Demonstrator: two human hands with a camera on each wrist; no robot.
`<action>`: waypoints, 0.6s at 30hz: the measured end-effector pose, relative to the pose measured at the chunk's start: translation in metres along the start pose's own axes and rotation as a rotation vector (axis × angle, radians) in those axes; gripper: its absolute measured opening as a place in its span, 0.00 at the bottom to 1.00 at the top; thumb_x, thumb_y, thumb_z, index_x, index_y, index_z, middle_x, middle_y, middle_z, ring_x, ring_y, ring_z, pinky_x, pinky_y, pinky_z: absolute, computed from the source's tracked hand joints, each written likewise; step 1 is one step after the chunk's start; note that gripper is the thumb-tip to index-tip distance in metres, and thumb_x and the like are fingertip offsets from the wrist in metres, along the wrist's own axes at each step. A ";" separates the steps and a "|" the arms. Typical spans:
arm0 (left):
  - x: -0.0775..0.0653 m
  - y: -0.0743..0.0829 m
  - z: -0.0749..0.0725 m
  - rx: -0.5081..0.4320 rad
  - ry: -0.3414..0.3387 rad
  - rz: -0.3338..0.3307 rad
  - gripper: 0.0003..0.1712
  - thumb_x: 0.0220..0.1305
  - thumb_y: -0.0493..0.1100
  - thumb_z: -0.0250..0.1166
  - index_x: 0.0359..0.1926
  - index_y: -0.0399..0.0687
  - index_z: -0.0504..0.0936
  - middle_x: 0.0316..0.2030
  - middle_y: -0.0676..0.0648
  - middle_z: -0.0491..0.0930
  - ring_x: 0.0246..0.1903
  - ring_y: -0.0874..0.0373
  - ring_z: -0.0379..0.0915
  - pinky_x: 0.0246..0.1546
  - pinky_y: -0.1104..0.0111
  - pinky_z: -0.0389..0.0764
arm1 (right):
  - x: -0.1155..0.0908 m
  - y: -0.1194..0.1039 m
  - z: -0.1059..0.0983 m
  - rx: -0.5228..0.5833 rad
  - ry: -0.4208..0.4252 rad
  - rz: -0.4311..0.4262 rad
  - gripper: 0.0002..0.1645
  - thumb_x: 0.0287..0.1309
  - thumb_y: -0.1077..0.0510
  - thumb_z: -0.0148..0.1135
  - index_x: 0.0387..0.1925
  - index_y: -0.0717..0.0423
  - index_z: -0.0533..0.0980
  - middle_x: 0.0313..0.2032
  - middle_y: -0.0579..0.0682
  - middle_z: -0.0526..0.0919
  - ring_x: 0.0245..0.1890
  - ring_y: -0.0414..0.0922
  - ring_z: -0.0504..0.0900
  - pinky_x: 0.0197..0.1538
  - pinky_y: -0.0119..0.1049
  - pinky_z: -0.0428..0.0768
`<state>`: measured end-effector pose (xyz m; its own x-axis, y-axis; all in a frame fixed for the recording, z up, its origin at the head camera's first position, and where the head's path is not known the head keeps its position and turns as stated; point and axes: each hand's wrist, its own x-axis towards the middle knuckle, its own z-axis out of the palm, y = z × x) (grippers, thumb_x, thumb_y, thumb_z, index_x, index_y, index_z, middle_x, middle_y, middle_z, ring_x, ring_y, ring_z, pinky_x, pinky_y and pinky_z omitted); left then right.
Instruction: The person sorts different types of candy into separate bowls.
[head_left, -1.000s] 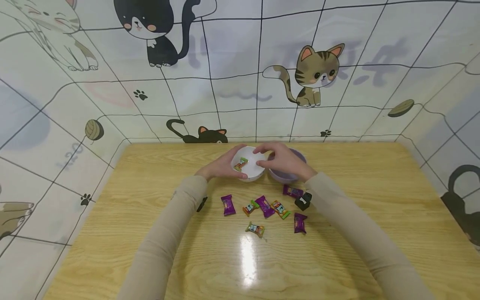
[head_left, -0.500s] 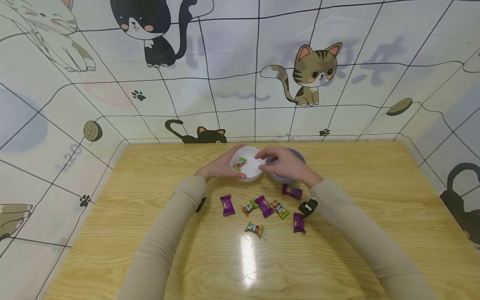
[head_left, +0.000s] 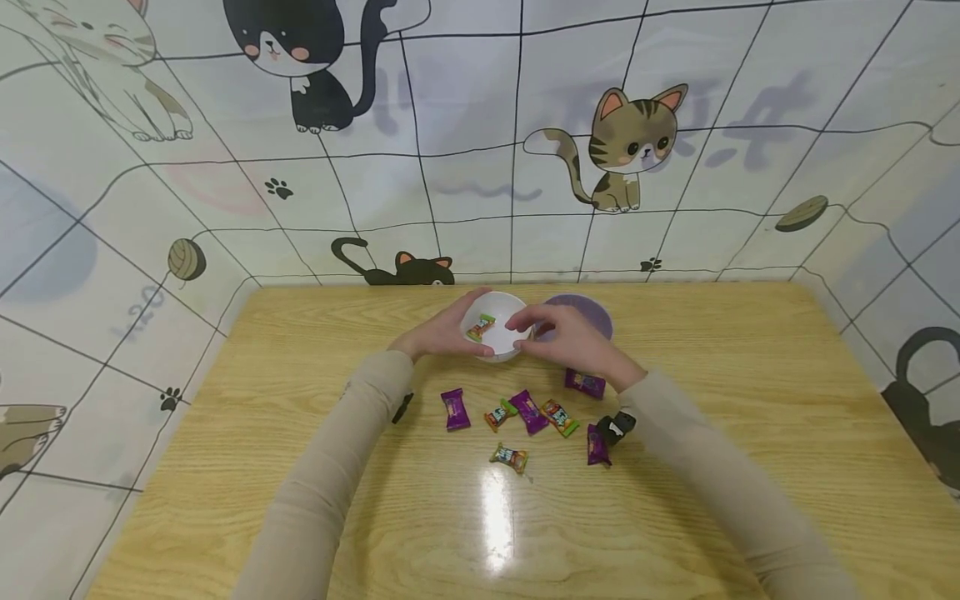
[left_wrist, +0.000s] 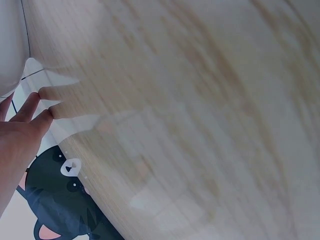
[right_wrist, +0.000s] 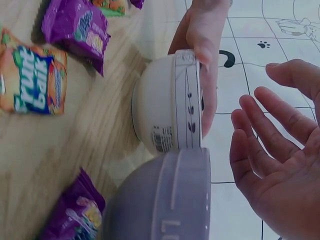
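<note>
The white bowl point(head_left: 500, 340) sits toward the table's point(head_left: 750, 350) far edge, one orange-and-green wrapped candy point(head_left: 481, 327) inside. It looks rigid, smooth and breakable (ceramic, perhaps), so the sides near the rim seem safest to hold; your left hand point(head_left: 446, 330) grips it there. Your right hand point(head_left: 567, 340), fingers relaxed around nothing, hovers by the lavender bowl point(head_left: 590, 312). Purple-wrapped candies point(head_left: 454, 409) lie nearer you.

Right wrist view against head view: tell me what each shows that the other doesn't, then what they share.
Only the right wrist view shows the barcode on the side of the white bowl. Only the head view shows the candy inside that bowl and the striped cat picture. Both show the white bowl, purple bowl, purple-wrapped candies, left hand and right hand.
</note>
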<state>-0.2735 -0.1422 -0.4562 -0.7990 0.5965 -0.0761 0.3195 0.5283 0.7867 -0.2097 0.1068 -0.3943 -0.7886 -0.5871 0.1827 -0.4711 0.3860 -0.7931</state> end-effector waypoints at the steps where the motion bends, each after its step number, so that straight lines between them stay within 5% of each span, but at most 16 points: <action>1: 0.000 0.000 0.000 -0.002 -0.001 0.002 0.63 0.49 0.47 0.78 0.76 0.51 0.45 0.66 0.43 0.60 0.59 0.51 0.61 0.60 0.56 0.64 | -0.001 0.001 0.001 0.011 0.000 -0.005 0.15 0.58 0.62 0.67 0.47 0.60 0.80 0.46 0.57 0.82 0.46 0.55 0.79 0.49 0.48 0.77; 18: -0.002 0.004 -0.001 -0.038 -0.003 -0.011 0.63 0.48 0.44 0.78 0.76 0.52 0.44 0.68 0.42 0.57 0.62 0.49 0.59 0.62 0.54 0.62 | -0.013 -0.006 0.028 0.106 -0.065 0.011 0.15 0.57 0.65 0.65 0.47 0.62 0.80 0.44 0.53 0.83 0.41 0.45 0.79 0.47 0.45 0.77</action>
<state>-0.2707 -0.1414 -0.4522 -0.8006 0.5930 -0.0864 0.2912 0.5110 0.8088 -0.1858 0.0925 -0.4081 -0.7646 -0.6294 0.1383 -0.4156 0.3176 -0.8523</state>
